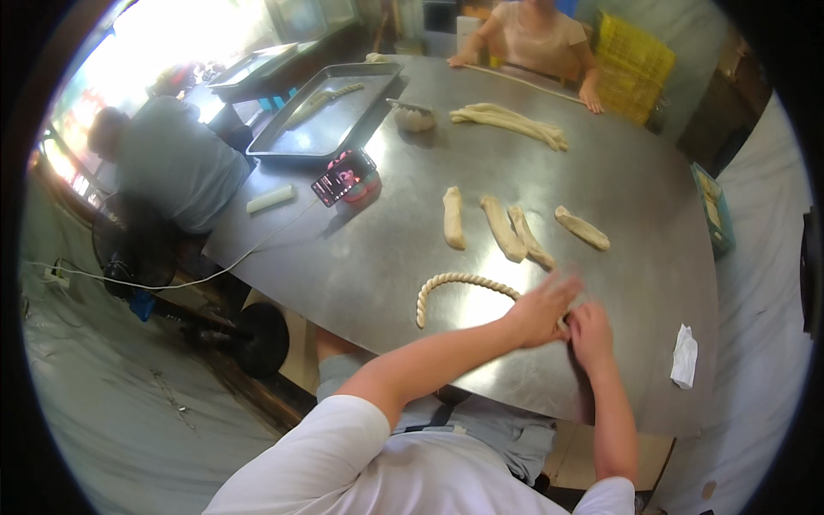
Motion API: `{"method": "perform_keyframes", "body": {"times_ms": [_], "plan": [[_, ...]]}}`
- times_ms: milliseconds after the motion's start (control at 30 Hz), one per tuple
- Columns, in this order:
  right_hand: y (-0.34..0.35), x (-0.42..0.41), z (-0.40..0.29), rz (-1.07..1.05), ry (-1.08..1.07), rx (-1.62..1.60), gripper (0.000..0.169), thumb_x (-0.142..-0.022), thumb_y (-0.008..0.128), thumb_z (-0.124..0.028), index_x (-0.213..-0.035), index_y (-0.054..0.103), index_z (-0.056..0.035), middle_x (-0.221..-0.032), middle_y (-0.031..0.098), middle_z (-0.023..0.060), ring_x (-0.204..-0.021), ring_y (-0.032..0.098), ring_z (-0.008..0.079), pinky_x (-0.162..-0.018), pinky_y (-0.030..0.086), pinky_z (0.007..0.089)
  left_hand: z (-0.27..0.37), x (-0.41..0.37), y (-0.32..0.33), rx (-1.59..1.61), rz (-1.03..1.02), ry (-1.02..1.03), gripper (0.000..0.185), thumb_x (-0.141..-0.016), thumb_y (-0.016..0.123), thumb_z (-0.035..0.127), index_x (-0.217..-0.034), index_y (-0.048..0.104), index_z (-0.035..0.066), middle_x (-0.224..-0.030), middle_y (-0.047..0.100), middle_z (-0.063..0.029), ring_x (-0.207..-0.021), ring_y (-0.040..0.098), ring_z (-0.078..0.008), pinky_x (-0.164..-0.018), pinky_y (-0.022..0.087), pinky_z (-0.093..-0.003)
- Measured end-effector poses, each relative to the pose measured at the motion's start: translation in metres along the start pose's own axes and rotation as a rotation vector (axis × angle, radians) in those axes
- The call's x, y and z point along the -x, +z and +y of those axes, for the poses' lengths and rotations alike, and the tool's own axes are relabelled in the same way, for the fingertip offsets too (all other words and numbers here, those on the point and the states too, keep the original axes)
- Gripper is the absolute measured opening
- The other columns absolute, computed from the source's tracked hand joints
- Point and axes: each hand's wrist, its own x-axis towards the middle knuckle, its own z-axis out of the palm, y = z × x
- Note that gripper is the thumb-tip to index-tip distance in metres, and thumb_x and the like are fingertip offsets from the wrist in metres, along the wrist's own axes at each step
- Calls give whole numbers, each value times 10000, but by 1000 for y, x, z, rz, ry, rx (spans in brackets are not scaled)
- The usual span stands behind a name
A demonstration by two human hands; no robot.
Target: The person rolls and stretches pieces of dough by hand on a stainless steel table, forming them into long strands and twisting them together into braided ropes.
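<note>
A twisted rope of dough (465, 277) curves over the steel table (399, 283) and runs under my left hand (544, 311), whose fingers are blurred. My right hand (589, 328) is close against it, fingers bent at the rope's end, which the hands mostly hide. Just beyond my hands lie short dough strips: one (454, 217) at the left, two side by side (503, 230) in the middle, and one (582, 228) at the right. A bundle of longer dough strands (508, 122) rests farther back.
A metal tray (322, 149) with twisted dough stands back left, near a propped phone (344, 177) with a cable and a pale roll (270, 199). A covered bowl (414, 119) is behind. Crumpled white paper (684, 357) lies right. Another person (537, 38) handles a long dough strand across the table.
</note>
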Motion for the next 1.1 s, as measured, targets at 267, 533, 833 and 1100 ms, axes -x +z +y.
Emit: {"method": "perform_keyframes", "body": {"times_ms": [267,533,833,1100], "plan": [[2,0,24,-51,204,-44,143,-919,727,-124,-1037,661,-77,-980,704,138,-1004,697,397,-782,576,542,28,-28,-22,-170,-13,-40,986,-967,630,712,-1610,514,-27,-1793,327,-219,-1692,229,-408,-1305,183,-755],[-12,46,-7,-136,193,117,163,-918,737,-114,-1046,653,-59,-977,706,133,-980,715,371,-792,580,514,63,19,-7,-137,-104,-22,1022,-973,624,740,-1652,467,-7,-1785,330,-227,-1690,216,-433,-1286,179,-779],[-21,65,-14,-127,137,198,112,-969,704,-132,-1029,639,-64,-975,722,149,-952,730,394,-787,593,539,81,31,-11,-168,-201,5,1005,-999,583,740,-1691,427,29,-1800,330,-191,-1692,202,-440,-1304,180,-754],[-17,62,-10,43,26,98,152,-951,702,-133,-1084,665,-72,-1019,734,145,-908,711,393,-851,572,542,67,35,3,9,-111,125,1065,-941,662,750,-1675,444,10,-1794,330,-206,-1686,240,-417,-1337,157,-712]]}}
